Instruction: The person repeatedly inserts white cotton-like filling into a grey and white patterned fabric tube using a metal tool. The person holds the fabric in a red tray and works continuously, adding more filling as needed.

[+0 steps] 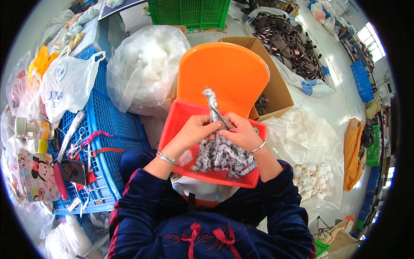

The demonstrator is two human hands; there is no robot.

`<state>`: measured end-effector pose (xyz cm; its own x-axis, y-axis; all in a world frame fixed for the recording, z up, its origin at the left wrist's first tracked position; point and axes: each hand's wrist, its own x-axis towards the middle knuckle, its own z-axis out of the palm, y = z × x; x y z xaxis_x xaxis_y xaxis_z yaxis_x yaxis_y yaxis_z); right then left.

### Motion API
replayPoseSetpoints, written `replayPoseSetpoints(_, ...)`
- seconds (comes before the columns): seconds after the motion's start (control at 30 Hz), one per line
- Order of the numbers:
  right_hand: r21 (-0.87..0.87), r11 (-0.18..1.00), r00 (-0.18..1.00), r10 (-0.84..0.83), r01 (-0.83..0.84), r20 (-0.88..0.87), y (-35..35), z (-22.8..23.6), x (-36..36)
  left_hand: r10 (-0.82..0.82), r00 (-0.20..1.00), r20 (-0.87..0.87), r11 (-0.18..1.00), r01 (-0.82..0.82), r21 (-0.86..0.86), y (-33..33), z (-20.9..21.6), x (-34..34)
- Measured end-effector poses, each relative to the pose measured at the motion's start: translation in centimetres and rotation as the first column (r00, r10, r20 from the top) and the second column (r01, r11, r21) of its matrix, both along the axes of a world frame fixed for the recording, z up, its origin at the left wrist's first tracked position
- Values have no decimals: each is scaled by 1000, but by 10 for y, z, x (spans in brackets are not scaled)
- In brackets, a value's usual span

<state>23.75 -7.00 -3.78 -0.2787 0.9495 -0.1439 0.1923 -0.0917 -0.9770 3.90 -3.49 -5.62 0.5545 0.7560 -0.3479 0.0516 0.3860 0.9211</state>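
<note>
Navy sleeves (142, 203) lead to my two hands, held close together over a red tray (170, 129): my left hand (194, 131) pinches a fuzzy grey-and-white strip (211, 98) that sticks up past the fingers, and my right hand (242, 133) grips a slim metal tool (223, 119) with its tip at the strip. Under them a heap of similar fluff (224, 157) lies in the tray. Just beyond stands an orange chair (220, 69), between a bag of white stuffing (146, 64) and a cardboard box (278, 97), with a green crate (189, 13) farther back.
</note>
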Motion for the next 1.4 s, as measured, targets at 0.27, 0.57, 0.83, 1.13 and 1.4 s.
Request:
replayPoseSetpoints(0.27, 24, 993, 992, -116, 117, -45, 3, -3, 3, 62, 995, 79, 998, -63, 11, 0, 0, 0)
replayPoseSetpoints(0.57, 43, 985, 985, -163, 165, -50, 4, 7, 17, 303, 935, 183, 953, -301, -40, 5, 7, -6)
replayPoseSetpoints(0.83, 216, 976, 967, -69, 15, 246, -2, 19, 16, 381, 891, 247, 925, -365, -107, 5, 12, -10)
replayPoseSetpoints(1.13, 245, 969, 965, -51, -14, 258, 0, 22, 19, 348, 896, 277, 937, -327, -121, 6, 11, -13)
replayPoseSetpoints(1.4, 243, 970, 967, -42, -21, 252, 0, 22, 19, 331, 901, 280, 943, -307, -130, 6, 15, -16)
